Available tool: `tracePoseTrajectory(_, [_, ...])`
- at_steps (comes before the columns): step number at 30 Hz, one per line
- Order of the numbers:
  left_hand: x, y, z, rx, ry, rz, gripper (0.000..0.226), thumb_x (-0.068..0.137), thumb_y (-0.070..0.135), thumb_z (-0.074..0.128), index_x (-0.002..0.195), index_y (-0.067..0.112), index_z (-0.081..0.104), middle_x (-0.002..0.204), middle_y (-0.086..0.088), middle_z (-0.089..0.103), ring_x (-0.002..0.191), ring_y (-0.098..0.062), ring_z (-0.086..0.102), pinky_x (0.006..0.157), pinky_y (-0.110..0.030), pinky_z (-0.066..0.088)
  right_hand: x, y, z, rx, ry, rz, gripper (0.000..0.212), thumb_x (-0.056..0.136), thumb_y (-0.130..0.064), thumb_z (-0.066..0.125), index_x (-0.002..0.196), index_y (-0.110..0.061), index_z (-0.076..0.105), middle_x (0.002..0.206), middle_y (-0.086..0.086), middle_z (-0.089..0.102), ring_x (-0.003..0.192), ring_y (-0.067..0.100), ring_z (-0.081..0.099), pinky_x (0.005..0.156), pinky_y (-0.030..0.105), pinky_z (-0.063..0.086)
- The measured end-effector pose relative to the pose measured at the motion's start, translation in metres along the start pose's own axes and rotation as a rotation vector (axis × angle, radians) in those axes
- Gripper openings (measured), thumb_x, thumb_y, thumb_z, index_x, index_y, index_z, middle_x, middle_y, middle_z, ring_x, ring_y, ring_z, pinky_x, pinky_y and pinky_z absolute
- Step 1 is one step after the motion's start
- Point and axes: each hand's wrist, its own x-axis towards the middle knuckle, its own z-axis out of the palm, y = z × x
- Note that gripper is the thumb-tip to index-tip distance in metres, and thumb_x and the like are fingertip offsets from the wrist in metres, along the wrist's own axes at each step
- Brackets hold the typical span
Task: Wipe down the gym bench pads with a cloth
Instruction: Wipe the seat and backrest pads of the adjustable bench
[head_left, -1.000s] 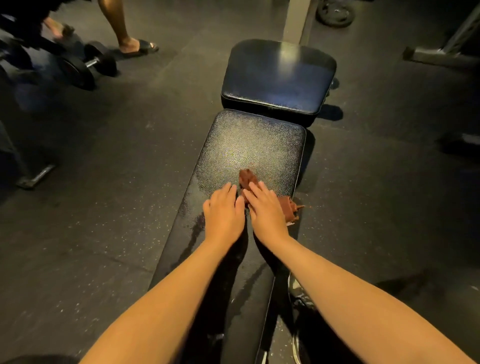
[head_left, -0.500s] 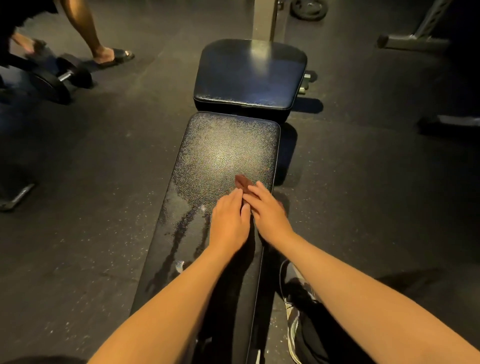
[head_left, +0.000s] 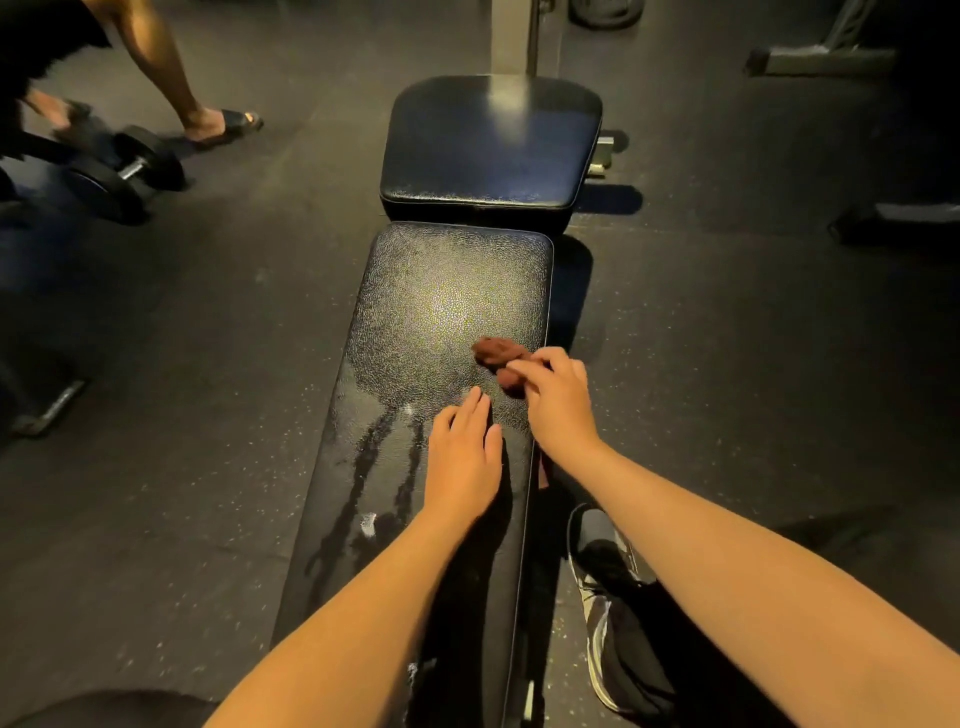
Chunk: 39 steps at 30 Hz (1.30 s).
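A small, crumpled reddish-brown cloth (head_left: 492, 351) lies bunched on the long black pebbled-vinyl bench pad (head_left: 441, 312), close to its 3 o'clock edge. The right hand (head_left: 558, 400) grips the cloth's near end with curled fingers. At 7 o'clock from the cloth, the left hand (head_left: 462, 457) rests flat on the pad, fingers straight and together. Dark wet streaks (head_left: 371, 467) run down the pad at 9 o'clock of that hand. A squarer glossy black seat pad (head_left: 488, 145) sits at 12 o'clock.
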Motion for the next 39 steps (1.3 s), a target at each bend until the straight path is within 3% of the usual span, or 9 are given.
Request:
tracePoseTrajectory(4, [-0.001,0.004,0.001,0.007,0.009,-0.033,0.047,0.106,0.030,0.044,0.149,0.012,0.046,0.158,-0.002,0.038,0.129,-0.028,0.038,0.113,-0.043,0.033,-0.008,-0.008,-0.001,0.083,-0.010,0.085,0.025,0.098,-0.013,0.053,0.115,-0.020,0.071,0.129,-0.003,0.047,0.117,0.015,0.035,0.094,0.013,0.021])
tracePoseTrajectory(9, [0.005,0.004,0.004,-0.002,0.034,-0.068,0.059,0.102,0.045,0.025,0.146,0.014,0.050,0.153,-0.001,0.046,0.130,-0.028,0.042,0.112,-0.044,0.034,-0.038,-0.002,0.004,0.074,-0.039,0.039,0.023,0.097,-0.013,0.055,0.106,-0.022,0.074,0.118,-0.013,0.047,0.113,0.010,0.037,0.092,0.006,0.024])
tracePoseTrajectory(12, [0.011,0.008,0.004,-0.007,0.055,-0.076,0.051,0.103,0.040,0.034,0.147,0.018,0.049,0.154,0.003,0.045,0.129,-0.026,0.042,0.111,-0.045,0.034,-0.004,0.001,-0.004,0.172,0.056,0.114,0.021,0.093,-0.004,0.057,0.100,-0.014,0.075,0.118,-0.005,0.052,0.110,0.017,0.049,0.091,0.000,0.027])
tracePoseTrajectory(15, [0.015,0.009,0.004,0.001,0.050,-0.092,0.047,0.105,0.037,0.040,0.151,0.023,0.043,0.157,0.008,0.039,0.134,-0.024,0.036,0.113,-0.045,0.030,0.030,-0.002,-0.013,0.222,0.046,0.138,0.020,0.096,-0.011,0.058,0.111,-0.010,0.071,0.128,0.001,0.049,0.115,0.012,0.048,0.089,-0.005,0.026])
tracePoseTrajectory(20, [0.015,0.007,0.005,0.005,0.053,-0.094,0.047,0.106,0.037,0.040,0.151,0.025,0.043,0.158,0.011,0.037,0.134,-0.021,0.033,0.112,-0.042,0.023,0.002,-0.002,0.004,0.230,0.030,0.116,0.017,0.094,-0.030,0.061,0.103,-0.022,0.072,0.125,-0.008,0.050,0.119,0.015,0.049,0.102,0.028,0.039])
tracePoseTrajectory(25, [0.020,0.006,0.005,0.010,0.077,-0.101,0.042,0.105,0.034,0.043,0.144,0.021,0.051,0.153,0.006,0.046,0.131,-0.022,0.040,0.109,-0.041,0.028,-0.027,-0.004,0.007,0.106,0.004,0.097,0.004,0.091,-0.026,0.066,0.091,-0.023,0.069,0.113,-0.013,0.052,0.110,0.013,0.044,0.088,0.013,0.030])
tracePoseTrajectory(28, [0.016,0.006,0.009,0.034,0.069,-0.088,0.045,0.105,0.036,0.042,0.148,0.024,0.047,0.157,0.010,0.040,0.133,-0.021,0.036,0.111,-0.041,0.026,0.000,-0.003,0.002,0.159,0.074,0.100,0.012,0.092,-0.019,0.065,0.104,-0.020,0.069,0.115,-0.008,0.048,0.110,0.015,0.046,0.092,0.023,0.038])
tracePoseTrajectory(31, [0.015,0.002,0.006,0.044,0.058,-0.047,0.047,0.106,0.037,0.037,0.150,0.022,0.045,0.157,0.008,0.040,0.135,-0.021,0.038,0.113,-0.042,0.030,0.024,-0.009,0.000,0.124,0.038,0.126,0.028,0.100,-0.024,0.056,0.127,-0.020,0.065,0.123,-0.001,0.047,0.113,0.015,0.039,0.095,0.023,0.033])
tracePoseTrajectory(39, [0.001,-0.012,0.002,0.075,-0.011,0.053,0.055,0.104,0.041,0.027,0.147,0.015,0.049,0.156,-0.003,0.042,0.142,-0.023,0.037,0.120,-0.040,0.026,-0.037,-0.007,0.012,-0.026,0.042,0.114,0.029,0.098,-0.039,0.055,0.123,-0.030,0.067,0.110,-0.010,0.048,0.105,0.013,0.038,0.078,0.030,0.046])
